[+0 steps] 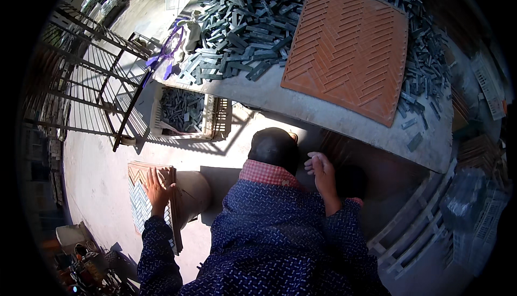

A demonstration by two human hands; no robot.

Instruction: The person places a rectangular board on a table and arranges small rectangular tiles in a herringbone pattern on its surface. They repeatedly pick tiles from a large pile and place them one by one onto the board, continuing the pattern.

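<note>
My left hand (157, 191) lies with spread fingers on the top of a stack of boards (141, 212), whose upper face carries a herringbone pattern of pale and blue-grey strips. The stack leans beside a round drum-like seat (194, 191). Above my lap, at the near side of the table, my right hand (322, 176) is raised with loosely bent fingers, and nothing shows in it. On the table (237, 89) lies an orange-brown tray (344, 54) with herringbone grooves; its grooves look unfilled. Dark grey-green stone strips (245, 32) are heaped behind and around it.
A white plastic crate (156, 114) of small grey pieces stands on the floor below the table's left corner. Beyond it is a black metal rack (91, 83). Purple straps (167, 54) hang at the table edge. A slatted pallet (414, 231) and wrapped goods (468, 199) stand at right.
</note>
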